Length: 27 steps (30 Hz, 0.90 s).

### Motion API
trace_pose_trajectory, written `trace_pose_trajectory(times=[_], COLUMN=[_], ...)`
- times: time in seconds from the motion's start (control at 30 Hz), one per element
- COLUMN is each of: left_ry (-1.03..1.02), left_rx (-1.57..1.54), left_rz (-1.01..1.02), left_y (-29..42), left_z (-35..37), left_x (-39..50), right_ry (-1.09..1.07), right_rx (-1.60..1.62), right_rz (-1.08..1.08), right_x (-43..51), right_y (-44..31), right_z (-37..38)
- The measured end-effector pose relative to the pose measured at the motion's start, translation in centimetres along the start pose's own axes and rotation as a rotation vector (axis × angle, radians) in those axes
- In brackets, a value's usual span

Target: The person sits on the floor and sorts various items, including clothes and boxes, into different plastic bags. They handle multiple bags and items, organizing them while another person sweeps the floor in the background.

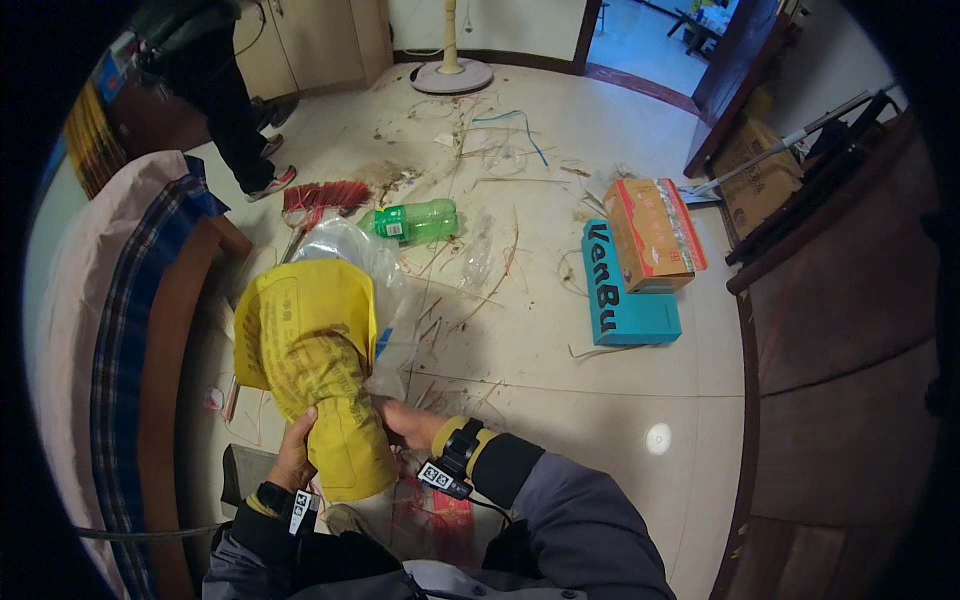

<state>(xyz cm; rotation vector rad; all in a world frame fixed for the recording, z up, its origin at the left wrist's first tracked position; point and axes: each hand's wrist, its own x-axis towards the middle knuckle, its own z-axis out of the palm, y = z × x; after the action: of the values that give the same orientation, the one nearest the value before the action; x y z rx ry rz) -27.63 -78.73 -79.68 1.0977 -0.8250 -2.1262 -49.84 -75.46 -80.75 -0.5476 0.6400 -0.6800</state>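
A yellow bag [322,375] with dark printed writing hangs before me, its wide upper part spread and its middle creased. My left hand [294,448] grips its left edge near the lower end, thumb on the front face. On the opposite edge, my right hand [405,421] holds the bag, its fingers partly hidden behind it. A clear plastic bag [386,281] shows just behind the yellow one. Below my right wrist, red wrapping [450,504] lies on the floor. A dark mesh piece [251,476] is beside my left wrist.
A green plastic bottle [427,221] and a red-bristled broom [326,199] lie ahead among scattered straw and dirt. An orange carton [651,236] rests on a teal box [637,319] at right. A fabric-covered bed or seat [124,337] flanks me. Another person [217,97] stands far left.
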Motion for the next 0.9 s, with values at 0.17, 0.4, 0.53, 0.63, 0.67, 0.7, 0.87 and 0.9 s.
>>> trace_pose_trajectory(times=[0.17, 0.4, 0.53, 0.63, 0.67, 0.7, 0.87, 0.9], left_ry=[0.072, 0.071, 0.146, 0.168, 0.179, 0.109, 0.289, 0.310], left_rx=[-0.079, -0.009, 0.000, -0.004, -0.014, -0.047, -0.106, -0.117], left_rz=[-0.101, -0.094, -0.138, -0.097, -0.065, -0.013, 0.022, 0.027], left_y=[-0.2, 1.6, 2.1, 2.2, 2.3, 2.3, 2.7, 2.5], left_z=[0.6, 3.8, 4.7, 4.6, 4.5, 4.3, 3.3, 3.1], left_x=[-0.1, -0.3, -0.3, -0.5, -0.8, -0.8, -1.0, -1.1], right_ry=[0.117, 0.142, 0.132, 0.166, 0.250, 0.381, 0.987, 1.074], right_rx=[-0.378, -0.508, -0.373, -0.807, -0.599, -0.402, -0.130, 0.010], right_rz=[-0.112, -0.174, -0.112, -0.157, -0.207, -0.207, -0.643, -0.698], right_x=[0.6, 2.6, 2.0, 0.8, -0.2, -1.5, -12.9, -15.6], right_y=[1.1, 2.6, 1.6, -1.6, -2.5, -3.5, -7.1, -7.4], right_z=[-1.8, -3.3, -4.0, -7.3, -8.9, -10.8, -24.0, -26.5])
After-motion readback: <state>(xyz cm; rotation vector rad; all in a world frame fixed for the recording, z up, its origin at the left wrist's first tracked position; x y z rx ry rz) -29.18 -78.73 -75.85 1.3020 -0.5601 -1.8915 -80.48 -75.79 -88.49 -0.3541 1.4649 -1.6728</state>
